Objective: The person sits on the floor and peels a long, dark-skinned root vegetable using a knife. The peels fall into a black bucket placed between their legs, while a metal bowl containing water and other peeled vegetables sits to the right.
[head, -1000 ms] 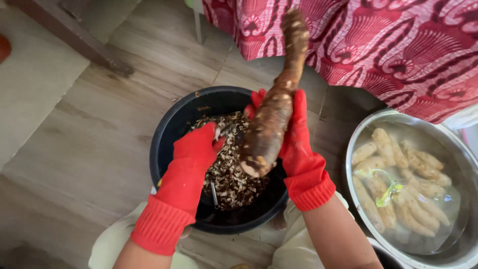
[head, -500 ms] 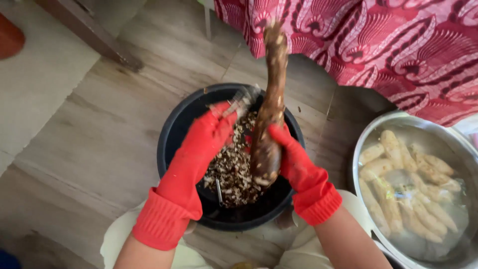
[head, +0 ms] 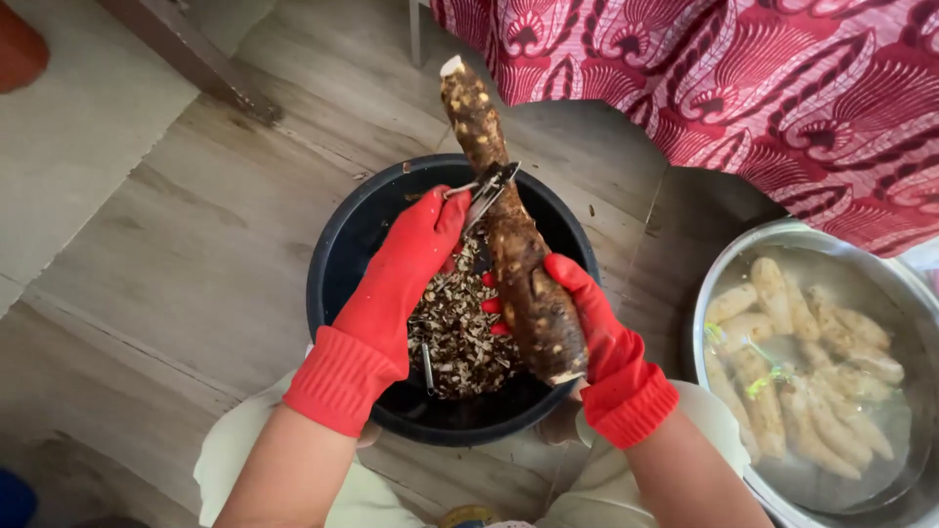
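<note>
Red-gloved hands, peeler (head: 486,192) on cassava root (head: 509,235), above black bucket rim (head: 328,254).

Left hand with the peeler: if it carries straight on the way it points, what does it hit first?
The root. The left hand points up and right, and its peeler already looks to be at the root's skin over the black tub. Depth is unclear, so contact isn't certain.

Bare wood floor (head: 196,244) left of the black bucket (head: 337,264); metal basin (head: 724,264) crowds its right.
</note>
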